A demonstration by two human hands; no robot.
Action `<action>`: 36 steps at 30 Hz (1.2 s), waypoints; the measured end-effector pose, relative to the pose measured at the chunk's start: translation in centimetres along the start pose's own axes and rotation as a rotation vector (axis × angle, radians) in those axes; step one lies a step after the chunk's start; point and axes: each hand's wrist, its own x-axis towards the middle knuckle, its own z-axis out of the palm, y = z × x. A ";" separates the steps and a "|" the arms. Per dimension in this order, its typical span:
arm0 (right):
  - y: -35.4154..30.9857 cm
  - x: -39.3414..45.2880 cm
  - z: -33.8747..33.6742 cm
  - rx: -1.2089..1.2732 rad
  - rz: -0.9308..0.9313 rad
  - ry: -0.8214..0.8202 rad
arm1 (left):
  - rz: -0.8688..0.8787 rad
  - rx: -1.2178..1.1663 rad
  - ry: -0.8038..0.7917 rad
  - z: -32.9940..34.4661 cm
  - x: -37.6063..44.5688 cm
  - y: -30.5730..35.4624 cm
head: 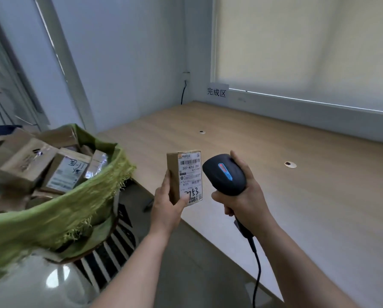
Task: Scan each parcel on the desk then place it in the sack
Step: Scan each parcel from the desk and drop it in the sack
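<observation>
Your left hand [168, 204] grips the small parcel [184, 177] upright, just right of the green sack [59, 210], its label facing you with the lower corner hidden under your thumb. Your right hand [243, 196] is wrapped around the scanner [225, 174] just beside the parcel; its window is hidden. The parcels in the sack are blurred.

1. The left hand [167, 205] holds a small cardboard parcel [185, 177] upright, thumb pressed on the lower part of its white shipping label, fingers behind the box.
2. The right hand [245, 196] grips a black barcode scanner [225, 174] just beside the parcel; its cable [256, 270] hangs down below the wrist.
3. Left of the left hand stands a green sack [59, 210], open and heaped with cardboard boxes [43, 167].
4. The wooden desk [297, 196] lies under and beyond the right hand.
5. Far behind both hands, a paper sign [216, 92] hangs on the wall.
</observation>
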 end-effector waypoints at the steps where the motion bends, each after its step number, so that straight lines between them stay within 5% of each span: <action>1: 0.1 1.1 1.7 -0.001 -0.003 -0.018 | -0.002 0.017 0.019 -1.7 1.1 -0.6; 11: 0.4 9.1 17.4 0.029 -0.005 -0.172 | -0.026 0.196 0.216 -16.1 10.5 -6.0; 21: 0.5 16.4 26.7 0.025 -0.049 -0.231 | 0.041 0.591 0.245 -26.9 22.9 -8.0; 29: 2.4 21.1 29.7 -0.013 -0.022 -0.222 | 0.033 0.943 0.216 -29.3 30.3 -10.6; 36: 3.3 22.4 28.7 -0.035 0.000 -0.174 | -0.011 0.928 0.232 -28.3 31.3 -13.0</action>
